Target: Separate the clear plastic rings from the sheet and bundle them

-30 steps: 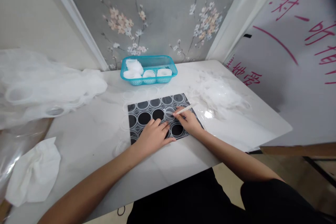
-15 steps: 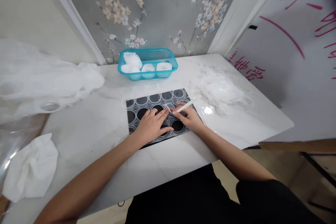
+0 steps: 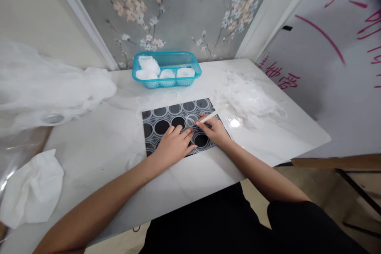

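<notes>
A black sheet [image 3: 162, 127] printed with rows of white-ringed circles lies on the table in front of me. My left hand [image 3: 174, 143] rests flat on it with the fingers stretched out. My right hand [image 3: 214, 130] is closed around a thin white stick [image 3: 209, 117], whose upper end points up and to the right. Just left of the right fingertips, a clear ring-like piece [image 3: 191, 120] lies over one of the circles. Whether the right fingers also touch this ring I cannot make out.
At the back stands a blue divided tray [image 3: 166, 83] holding stacks of white round pieces. A heap of clear film scraps [image 3: 253, 101] lies on the right. White film [image 3: 59, 87] is piled on the left, above a crumpled white tissue [image 3: 34, 190].
My left fingers have drawn back slightly from the ring, leaving more of it in sight. My right fingers have gathered closer around the white stick, which has tilted a little.
</notes>
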A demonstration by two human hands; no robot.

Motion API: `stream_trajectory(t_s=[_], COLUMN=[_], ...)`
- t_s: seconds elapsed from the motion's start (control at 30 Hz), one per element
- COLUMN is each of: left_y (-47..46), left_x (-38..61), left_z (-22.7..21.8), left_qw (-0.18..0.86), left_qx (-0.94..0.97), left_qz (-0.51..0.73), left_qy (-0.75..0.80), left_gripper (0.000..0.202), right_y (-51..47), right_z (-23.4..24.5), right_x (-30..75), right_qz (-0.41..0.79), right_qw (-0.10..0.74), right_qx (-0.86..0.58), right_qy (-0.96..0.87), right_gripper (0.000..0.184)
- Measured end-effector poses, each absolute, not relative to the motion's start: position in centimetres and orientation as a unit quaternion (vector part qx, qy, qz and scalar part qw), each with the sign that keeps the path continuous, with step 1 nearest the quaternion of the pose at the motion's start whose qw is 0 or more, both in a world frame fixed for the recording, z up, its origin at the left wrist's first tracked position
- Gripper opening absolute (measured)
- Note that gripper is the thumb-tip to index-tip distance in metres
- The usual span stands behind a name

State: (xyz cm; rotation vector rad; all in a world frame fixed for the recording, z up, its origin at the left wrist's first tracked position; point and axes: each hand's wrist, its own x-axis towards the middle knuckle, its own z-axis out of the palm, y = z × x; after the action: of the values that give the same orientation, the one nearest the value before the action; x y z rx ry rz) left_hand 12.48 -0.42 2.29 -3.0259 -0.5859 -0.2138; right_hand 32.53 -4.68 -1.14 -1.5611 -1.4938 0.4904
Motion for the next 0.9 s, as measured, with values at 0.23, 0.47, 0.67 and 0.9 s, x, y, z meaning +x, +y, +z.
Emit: stream_trajectory(t_s=[0.23,0.47,0.67,0.9], left_y=[-0.1,0.5,0.5,-0.8], left_x=[12.6,12.5,14.0,17.8], left_z=[2.1,2.6,3.5,2.7], left_qw=[-0.020,-0.050,-0.047,-0.008], left_qx=[-0.981,-0.984,-0.981,-0.985], left_qz=[-0.060,-0.044,-0.063,-0.085], left_qy=[-0.182,-0.167,-0.178,-0.152], left_gripper=[0.045,0.044,0.050,0.062], right_y=[-5.8,-2.6,-4.5,-6.5], right_z=[-1.1,2.3,1.9,-0.8], right_x=[31.4,35.4,38.5,36.9], right_qz=[0.094,-0.063,0.043,0.183], right_qw=[0.361,0.358,0.421,0.438], right_qx=[-0.625,-0.698,-0.672,-0.663], right_qy=[-0.686,-0.617,-0.608,-0.579], right_gripper=[0.016,0.022,0.022,0.034])
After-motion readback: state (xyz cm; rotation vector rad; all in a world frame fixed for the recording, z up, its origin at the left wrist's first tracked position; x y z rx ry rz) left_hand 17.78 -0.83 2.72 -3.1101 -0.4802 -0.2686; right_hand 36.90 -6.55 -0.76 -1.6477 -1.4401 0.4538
